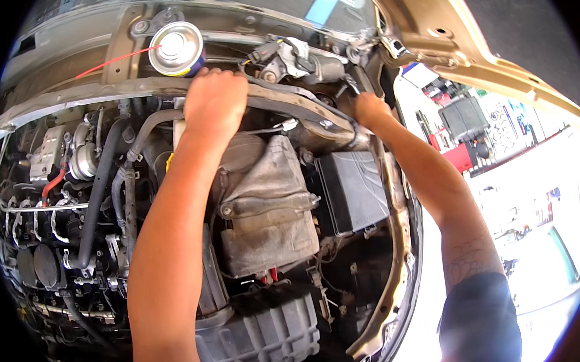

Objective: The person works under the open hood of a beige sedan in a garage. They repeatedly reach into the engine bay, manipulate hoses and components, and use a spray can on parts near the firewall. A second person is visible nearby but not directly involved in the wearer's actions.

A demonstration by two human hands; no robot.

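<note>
My left hand [217,98] is closed over the edge of the long metal cowl rail [128,90] at the back of the engine bay, its fingertips hidden on the far side. Just beyond it stands a spray can [177,50] with a thin red straw. At the far right corner, my right hand [372,112] is closed around a shiny metal hand tool [351,84]; its exact kind is hard to make out. The tool's visible end lies near the wiper motor [326,66], which has its linkage and a wiring plug beside it.
The engine [46,262], with hoses and cables, fills the left side. A dusty cover [270,229] sits between my arms, beside a black lidded box [354,193]. A ribbed black housing [266,332] is nearest me. The raised hood [474,43] hangs at upper right, above scattered tools.
</note>
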